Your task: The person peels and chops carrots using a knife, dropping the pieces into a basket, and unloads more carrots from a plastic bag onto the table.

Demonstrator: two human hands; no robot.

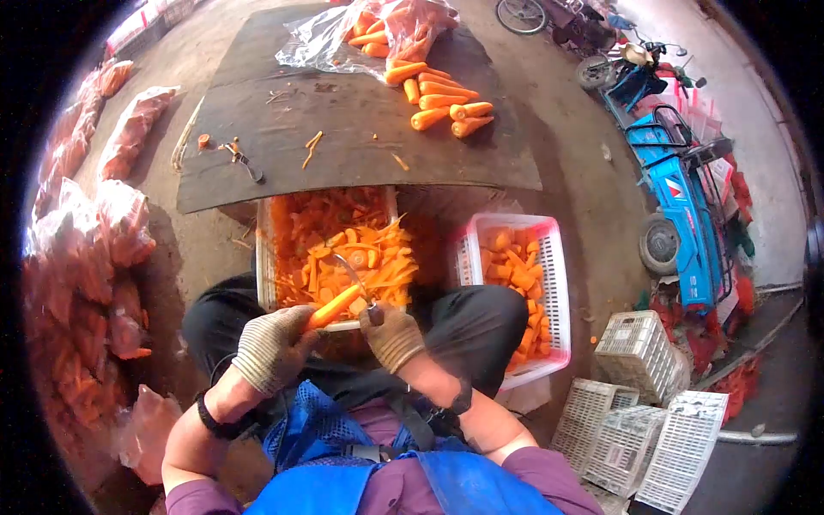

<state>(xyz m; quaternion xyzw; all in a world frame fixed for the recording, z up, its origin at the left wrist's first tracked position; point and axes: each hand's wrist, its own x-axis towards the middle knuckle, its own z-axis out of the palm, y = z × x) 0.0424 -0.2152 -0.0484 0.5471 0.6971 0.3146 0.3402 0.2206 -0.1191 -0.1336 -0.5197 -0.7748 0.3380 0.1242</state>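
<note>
Blue vest (pixel 318 487) and purple sleeves (pixel 549 481) sit nearest the camera, with dark trousers (pixel 481 322) spread to either side of a crate (pixel 265 257) filled with orange shavings and carrot pieces (pixel 382 255). Gloved and wrapped round one end, the left hand (pixel 276 348) holds a carrot (pixel 335 307) over the crate's near rim, tip slanting up and away. Fingers of the right hand (pixel 393 337), gloved too, close on the handle of a curved-blade knife (pixel 372 306) just beside that tip; whether its edge touches the carrot I cannot tell.

To work well here, the left fingers should probably stay back at the thick end, with the strokes short and over the crate so that scraps fall inside it.

As for edges, the near rim runs under the hands, and the dark surface (pixel 283 137) ends just past the crate's far end, bearing whole carrots (pixel 442 86), a plastic bag (pixel 318 47) and a small metal tool (pixel 246 163). On the right, the knee hugs a basket (pixel 558 287) of cut pieces, so that elbow likely has less freedom; the most usable room seems to be above the crate.
</note>
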